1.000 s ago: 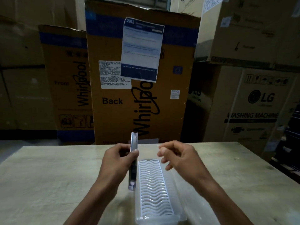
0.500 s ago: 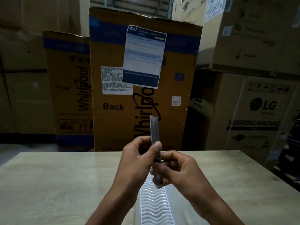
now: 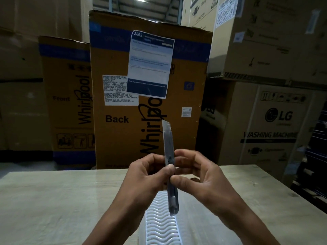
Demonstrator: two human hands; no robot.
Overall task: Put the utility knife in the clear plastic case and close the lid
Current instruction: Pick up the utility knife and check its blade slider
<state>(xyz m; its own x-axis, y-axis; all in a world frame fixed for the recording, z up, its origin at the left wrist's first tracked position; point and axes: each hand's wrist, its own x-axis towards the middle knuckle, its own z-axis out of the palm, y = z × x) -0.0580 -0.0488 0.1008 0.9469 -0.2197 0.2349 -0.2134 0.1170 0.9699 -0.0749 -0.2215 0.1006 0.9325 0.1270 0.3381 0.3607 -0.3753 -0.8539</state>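
Observation:
A grey metal utility knife [image 3: 168, 140] stands nearly upright in the air over the table, blade tip out at the top. My left hand [image 3: 146, 177] pinches its middle with thumb and fingers. My right hand [image 3: 200, 181] holds it from the right, thumb pressed on the body. Below the hands lies the clear plastic case [image 3: 161, 225] with a white wavy ribbed insert, lengthwise on the table. Its far end is hidden behind the hands and knife.
The pale wooden table [image 3: 53, 200] spreads out to both sides. Behind its far edge stand large cardboard appliance boxes [image 3: 123, 121], with more stacked at the right [image 3: 276, 131]. Dark crates sit at the far right.
The knife rose from beside the case to in front of me. My right hand, free a second ago, has closed on it. The blade tip now shows at the top.

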